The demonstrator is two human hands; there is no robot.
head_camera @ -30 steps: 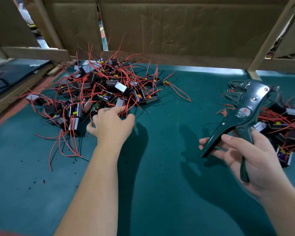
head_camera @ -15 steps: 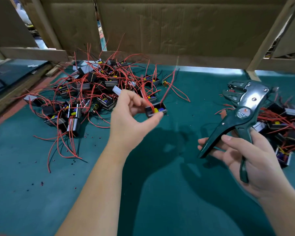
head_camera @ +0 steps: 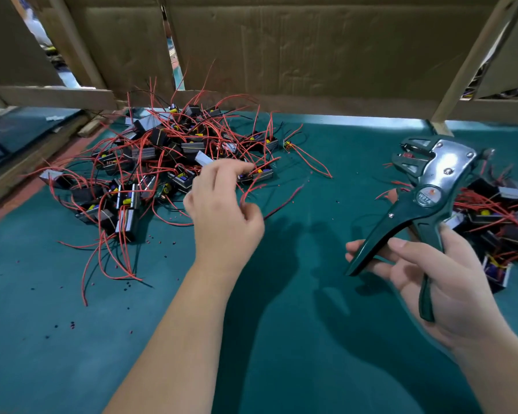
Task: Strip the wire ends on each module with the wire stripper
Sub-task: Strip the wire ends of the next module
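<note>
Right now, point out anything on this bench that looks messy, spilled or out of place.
Tiny red and black insulation bits lie scattered over the green felt tabletop, mostly near the tangled heap of black modules with red wires. One loose red-and-black wire lies apart from that heap. Nothing looks damaged.

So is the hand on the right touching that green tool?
Touching. The head view shows the right hand wrapped around the wire stripper's handles, fingers on both.

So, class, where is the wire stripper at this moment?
In the head view, the wire stripper is on the right, held in the right hand, in front of the smaller module pile.
</note>
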